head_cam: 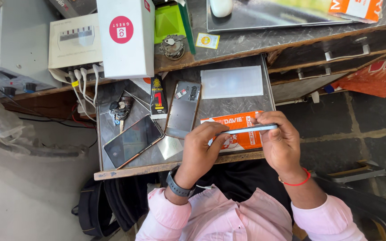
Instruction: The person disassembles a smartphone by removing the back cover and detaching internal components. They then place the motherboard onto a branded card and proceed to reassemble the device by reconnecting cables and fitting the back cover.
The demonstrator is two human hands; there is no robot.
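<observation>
My left hand [200, 151] and my right hand [280, 142] together hold a thin light-blue phone [251, 129], seen edge-on, above the front of a pulled-out grey tray [222, 107]. The left fingers pinch its left end, the right fingers grip its right end. Under the phone lies an orange and white flat packet [237, 121]. A dark watch sits on my left wrist, a red band on my right.
On the tray lie a dark phone [132, 140] face up, an opened phone back [183, 109], a black packet [158, 97], keys [118, 110] and a frosted plastic sheet [232, 81]. White boxes [127, 35] and plugged cables stand behind. Drawers are at right.
</observation>
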